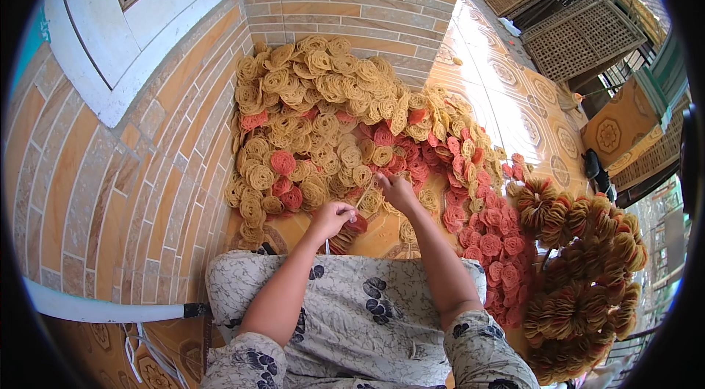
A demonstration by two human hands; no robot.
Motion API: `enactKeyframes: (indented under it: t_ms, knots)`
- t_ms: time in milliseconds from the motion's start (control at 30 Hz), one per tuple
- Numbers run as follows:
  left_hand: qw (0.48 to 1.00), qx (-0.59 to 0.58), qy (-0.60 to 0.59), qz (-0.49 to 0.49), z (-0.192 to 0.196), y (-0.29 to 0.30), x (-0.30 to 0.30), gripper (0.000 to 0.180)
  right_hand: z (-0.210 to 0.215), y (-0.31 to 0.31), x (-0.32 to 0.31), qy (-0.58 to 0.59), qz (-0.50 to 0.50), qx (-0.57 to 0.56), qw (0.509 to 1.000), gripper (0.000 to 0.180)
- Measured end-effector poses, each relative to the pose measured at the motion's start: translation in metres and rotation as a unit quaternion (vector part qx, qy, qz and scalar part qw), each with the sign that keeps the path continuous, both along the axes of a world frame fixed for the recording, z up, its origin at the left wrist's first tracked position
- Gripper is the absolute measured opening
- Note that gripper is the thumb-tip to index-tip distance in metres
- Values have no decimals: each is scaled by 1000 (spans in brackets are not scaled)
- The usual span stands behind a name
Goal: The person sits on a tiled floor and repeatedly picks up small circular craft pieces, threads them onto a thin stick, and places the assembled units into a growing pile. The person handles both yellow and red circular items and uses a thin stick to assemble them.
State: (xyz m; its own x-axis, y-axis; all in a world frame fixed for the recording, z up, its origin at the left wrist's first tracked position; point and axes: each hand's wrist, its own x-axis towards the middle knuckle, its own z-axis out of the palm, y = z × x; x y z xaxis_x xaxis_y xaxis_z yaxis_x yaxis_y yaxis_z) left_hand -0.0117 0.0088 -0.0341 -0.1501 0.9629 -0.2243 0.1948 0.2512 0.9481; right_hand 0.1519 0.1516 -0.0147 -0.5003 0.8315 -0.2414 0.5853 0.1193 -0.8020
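My left hand pinches a stack of red lacy discs just before the heap of coiled, brittle yellow and red crackers; my right hand, fingers closed, grips a thin strand at the heap's near edge.

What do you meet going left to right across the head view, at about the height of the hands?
Brick wall → loose pile of yellow and red coiled discs → left hand → right hand → red discs along the floor → bundled strings of discs.
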Motion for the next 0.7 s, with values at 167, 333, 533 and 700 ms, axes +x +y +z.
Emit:
enactKeyframes:
  t_ms: [167,333,533,700]
  knots:
    - [1000,-24,-14,14,-11,0,-6,15,-40,-7,7,-219,55,170,959,50]
    - [996,-32,-76,27,-8,-3,-3,16,-36,10,9,23,-23,-70,997,33]
    - [995,-52,-83,33,-3,-2,-2,17,-15,14,10,184,-45,-92,978,21]
    - [996,-56,-64,37,-1,-2,-2,18,-3,16,11,168,-8,-51,984,21]
